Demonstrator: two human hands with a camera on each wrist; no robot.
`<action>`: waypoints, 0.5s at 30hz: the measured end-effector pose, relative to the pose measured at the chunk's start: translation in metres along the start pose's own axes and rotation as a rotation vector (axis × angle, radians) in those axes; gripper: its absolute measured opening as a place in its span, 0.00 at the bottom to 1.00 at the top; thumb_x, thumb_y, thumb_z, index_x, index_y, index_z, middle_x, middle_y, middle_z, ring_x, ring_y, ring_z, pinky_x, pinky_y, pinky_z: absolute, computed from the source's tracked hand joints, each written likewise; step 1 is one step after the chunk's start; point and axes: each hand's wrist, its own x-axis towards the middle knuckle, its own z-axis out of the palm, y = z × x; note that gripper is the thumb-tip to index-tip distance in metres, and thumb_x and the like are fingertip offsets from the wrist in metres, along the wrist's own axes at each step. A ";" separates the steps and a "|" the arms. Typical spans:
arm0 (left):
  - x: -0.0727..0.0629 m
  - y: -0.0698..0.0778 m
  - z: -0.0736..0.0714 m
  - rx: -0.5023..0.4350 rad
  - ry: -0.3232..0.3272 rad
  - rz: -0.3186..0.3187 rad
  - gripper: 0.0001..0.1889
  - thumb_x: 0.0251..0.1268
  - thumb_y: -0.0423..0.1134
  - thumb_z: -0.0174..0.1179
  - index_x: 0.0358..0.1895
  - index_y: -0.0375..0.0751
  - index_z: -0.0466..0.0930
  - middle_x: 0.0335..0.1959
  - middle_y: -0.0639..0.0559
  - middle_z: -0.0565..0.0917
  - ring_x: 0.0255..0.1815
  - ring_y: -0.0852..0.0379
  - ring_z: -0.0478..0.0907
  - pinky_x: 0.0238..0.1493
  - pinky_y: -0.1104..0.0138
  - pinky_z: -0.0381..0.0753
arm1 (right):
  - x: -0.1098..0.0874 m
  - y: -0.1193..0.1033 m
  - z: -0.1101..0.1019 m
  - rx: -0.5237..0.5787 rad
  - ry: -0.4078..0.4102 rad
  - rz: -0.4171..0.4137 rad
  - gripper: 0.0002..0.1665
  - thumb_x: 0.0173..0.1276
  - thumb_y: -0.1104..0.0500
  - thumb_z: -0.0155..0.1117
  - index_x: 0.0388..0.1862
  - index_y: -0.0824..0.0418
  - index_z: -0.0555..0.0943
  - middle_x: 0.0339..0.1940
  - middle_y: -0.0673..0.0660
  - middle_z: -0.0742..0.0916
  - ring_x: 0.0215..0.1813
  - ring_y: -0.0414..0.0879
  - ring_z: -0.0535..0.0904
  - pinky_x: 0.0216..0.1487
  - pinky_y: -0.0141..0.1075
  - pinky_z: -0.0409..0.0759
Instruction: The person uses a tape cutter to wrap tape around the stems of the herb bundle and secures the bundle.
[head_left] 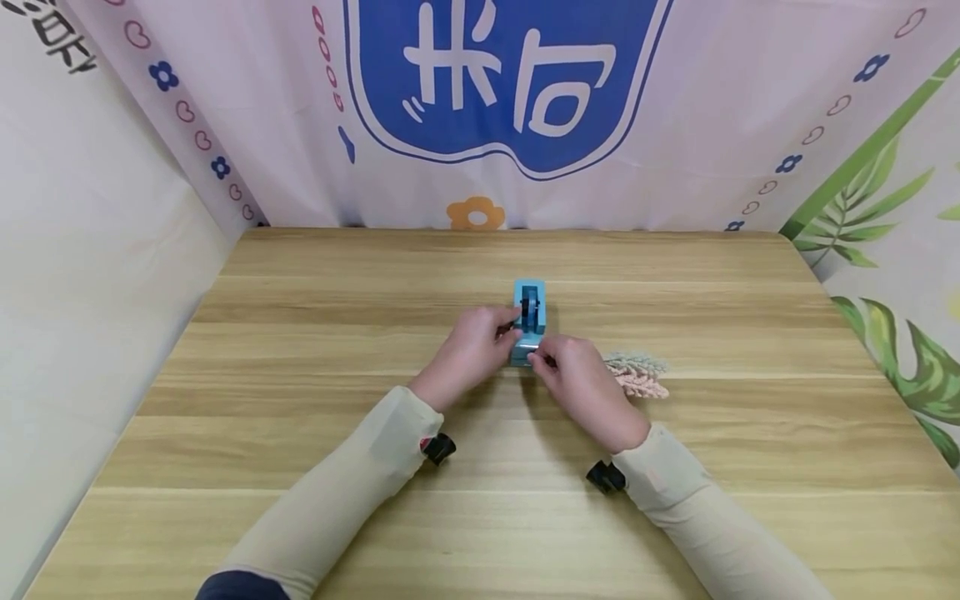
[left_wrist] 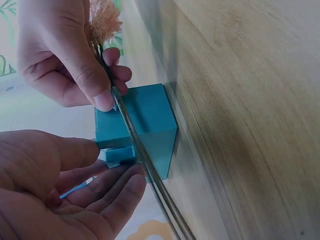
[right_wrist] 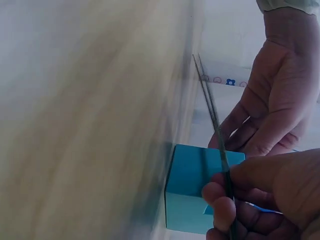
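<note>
A teal tape dispenser (head_left: 528, 340) stands on the wooden table, its tape roll (head_left: 531, 308) showing in the top opening. My left hand (head_left: 474, 340) grips the dispenser from its left side, thumb and fingers around its edge. At the dispenser's near end, my right hand (head_left: 581, 383) pinches the thin dark stems (left_wrist: 131, 126) of a small feathery bunch between thumb and fingers. Its fluffy pink and pale green heads (head_left: 637, 379) stick out to the right of that hand. In the right wrist view the stems (right_wrist: 211, 107) cross over the dispenser's teal face.
The wooden table (head_left: 315, 283) runs back to a printed curtain (head_left: 300, 167) with a blue emblem. White cloth (head_left: 90, 250) hangs at the left, and leaf-patterned cloth (head_left: 907, 275) at the right. Small black cameras (head_left: 438, 448) sit at both wrists.
</note>
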 end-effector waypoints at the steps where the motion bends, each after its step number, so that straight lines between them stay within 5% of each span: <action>1: 0.000 0.000 0.000 0.001 -0.002 0.000 0.21 0.80 0.36 0.59 0.71 0.38 0.76 0.64 0.40 0.85 0.21 0.60 0.67 0.24 0.72 0.67 | -0.001 0.001 0.001 -0.001 0.002 -0.007 0.18 0.77 0.62 0.64 0.23 0.58 0.76 0.19 0.50 0.76 0.23 0.40 0.68 0.25 0.30 0.66; 10: -0.003 -0.001 0.001 -0.009 0.002 0.016 0.22 0.81 0.37 0.58 0.72 0.39 0.75 0.65 0.40 0.85 0.20 0.60 0.66 0.25 0.72 0.67 | -0.004 0.003 0.001 0.019 0.030 -0.050 0.19 0.79 0.60 0.63 0.23 0.58 0.76 0.20 0.50 0.75 0.23 0.40 0.67 0.27 0.31 0.66; 15: -0.011 -0.006 0.003 -0.010 0.065 0.063 0.19 0.80 0.37 0.58 0.69 0.39 0.79 0.59 0.44 0.88 0.33 0.57 0.77 0.36 0.68 0.79 | -0.008 -0.004 -0.002 0.004 0.048 -0.080 0.18 0.80 0.58 0.62 0.26 0.61 0.81 0.21 0.50 0.76 0.25 0.40 0.68 0.29 0.32 0.68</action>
